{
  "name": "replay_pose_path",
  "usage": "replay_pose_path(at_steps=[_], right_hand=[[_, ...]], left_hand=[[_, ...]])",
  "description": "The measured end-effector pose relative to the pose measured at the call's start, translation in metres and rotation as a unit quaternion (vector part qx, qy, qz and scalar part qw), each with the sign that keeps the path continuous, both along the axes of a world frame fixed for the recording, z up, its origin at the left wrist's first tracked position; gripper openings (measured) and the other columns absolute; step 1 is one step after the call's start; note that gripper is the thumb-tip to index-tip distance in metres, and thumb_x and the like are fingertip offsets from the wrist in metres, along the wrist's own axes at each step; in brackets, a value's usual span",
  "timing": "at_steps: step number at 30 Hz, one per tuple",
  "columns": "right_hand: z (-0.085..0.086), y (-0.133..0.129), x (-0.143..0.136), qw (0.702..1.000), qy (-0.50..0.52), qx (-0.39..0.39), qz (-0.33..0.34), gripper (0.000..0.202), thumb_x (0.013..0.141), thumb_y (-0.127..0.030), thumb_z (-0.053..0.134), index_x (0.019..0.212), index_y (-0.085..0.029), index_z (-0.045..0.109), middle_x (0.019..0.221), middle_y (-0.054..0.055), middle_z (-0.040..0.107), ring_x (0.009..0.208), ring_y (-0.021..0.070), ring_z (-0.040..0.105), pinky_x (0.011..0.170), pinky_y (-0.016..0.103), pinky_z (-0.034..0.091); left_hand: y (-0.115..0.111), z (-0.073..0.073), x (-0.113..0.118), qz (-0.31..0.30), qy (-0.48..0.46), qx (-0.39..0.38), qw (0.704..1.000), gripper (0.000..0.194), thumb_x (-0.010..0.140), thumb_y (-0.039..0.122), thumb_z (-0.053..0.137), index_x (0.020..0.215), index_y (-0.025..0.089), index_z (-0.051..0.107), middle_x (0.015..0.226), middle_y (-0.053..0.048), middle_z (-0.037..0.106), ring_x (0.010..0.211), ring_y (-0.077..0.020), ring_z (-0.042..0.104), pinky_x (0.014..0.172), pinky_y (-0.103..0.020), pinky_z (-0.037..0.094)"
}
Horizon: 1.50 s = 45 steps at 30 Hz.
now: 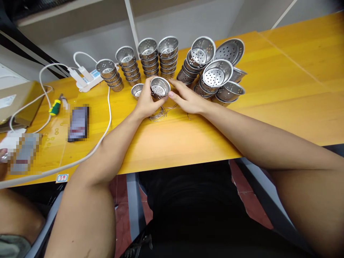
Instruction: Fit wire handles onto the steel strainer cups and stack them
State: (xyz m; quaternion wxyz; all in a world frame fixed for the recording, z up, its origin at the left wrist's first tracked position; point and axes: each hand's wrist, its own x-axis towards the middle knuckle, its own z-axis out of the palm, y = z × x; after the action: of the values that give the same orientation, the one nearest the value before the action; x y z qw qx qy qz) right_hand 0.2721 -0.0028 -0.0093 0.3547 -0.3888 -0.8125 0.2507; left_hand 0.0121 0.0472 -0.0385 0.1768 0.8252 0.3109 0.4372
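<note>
A small perforated stainless-steel strainer cup (160, 88) is in my left hand (147, 101), whose thumb and fingers wrap around its left side. My right hand (188, 99) meets the same cup from the right. Its thumb tip is at the rim, and its fingers are bent around the far right side, partly hidden. Below the cup lies a bundle of thin bent metal wires (158, 115), with a few loose ends by my right palm. Another small strainer cup (137, 91) stands just left of my left hand.
Stacks of strainer cups (168, 53) line the back, with leaning stacks (217, 73) at right. A white power strip (90, 80) trails a cable across the left. A screwdriver (55, 106), two blurred phone-like objects (78, 123) and a cardboard box (21, 102) lie left, near another person's arm.
</note>
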Motion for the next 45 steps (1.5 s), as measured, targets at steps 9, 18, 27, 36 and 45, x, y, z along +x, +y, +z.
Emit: replay_pose_path(at_steps=[9,18,27,36,45], right_hand=[[-0.007,0.011,0.006,0.999,0.002,-0.006,-0.039,0.121,0.099,-0.11,0.037,0.182,-0.023,0.054,0.187,0.018,0.049,0.177,0.0425,0.044,0.152,0.067,0.03],[-0.009,0.019,0.019,0.998,0.028,-0.032,-0.053,0.119,0.096,-0.112,0.041,0.177,-0.027,0.057,0.185,0.016,0.053,0.175,0.0456,0.047,0.149,0.071,0.033],[-0.007,0.025,0.032,0.996,0.031,-0.044,-0.067,0.117,0.094,-0.113,0.044,0.174,-0.03,0.059,0.186,0.013,0.053,0.174,0.0459,0.048,0.149,0.072,0.034],[-0.007,0.033,0.043,0.994,0.026,-0.034,-0.099,0.116,0.093,-0.114,0.042,0.167,-0.027,0.065,0.179,0.017,0.06,0.17,0.0478,0.053,0.149,0.071,0.035],[-0.011,0.041,0.052,0.992,0.036,-0.027,-0.122,0.108,0.093,-0.114,0.043,0.159,-0.032,0.071,0.173,0.013,0.067,0.167,0.0475,0.057,0.146,0.074,0.038]], left_hand=[[0.001,-0.003,0.0,-0.02,0.015,0.004,1.0,0.087,0.099,0.061,0.086,0.164,0.028,0.039,0.164,-0.017,0.061,0.158,-0.0359,0.064,0.142,-0.058,0.049],[0.001,-0.004,0.0,-0.03,0.016,-0.002,0.999,0.088,0.097,0.056,0.088,0.163,0.028,0.037,0.164,-0.016,0.061,0.159,-0.036,0.064,0.142,-0.06,0.049],[-0.002,-0.002,0.001,-0.018,0.02,-0.017,0.999,0.088,0.094,0.053,0.093,0.163,0.029,0.042,0.163,-0.015,0.062,0.157,-0.0369,0.064,0.141,-0.064,0.05],[0.001,-0.006,-0.002,-0.026,0.025,-0.021,0.999,0.09,0.095,0.054,0.092,0.165,0.029,0.041,0.167,-0.016,0.06,0.162,-0.0382,0.061,0.145,-0.066,0.046],[-0.001,-0.006,-0.002,-0.023,0.026,-0.021,0.999,0.089,0.096,0.053,0.091,0.165,0.03,0.04,0.166,-0.016,0.06,0.16,-0.0372,0.063,0.144,-0.064,0.047]])
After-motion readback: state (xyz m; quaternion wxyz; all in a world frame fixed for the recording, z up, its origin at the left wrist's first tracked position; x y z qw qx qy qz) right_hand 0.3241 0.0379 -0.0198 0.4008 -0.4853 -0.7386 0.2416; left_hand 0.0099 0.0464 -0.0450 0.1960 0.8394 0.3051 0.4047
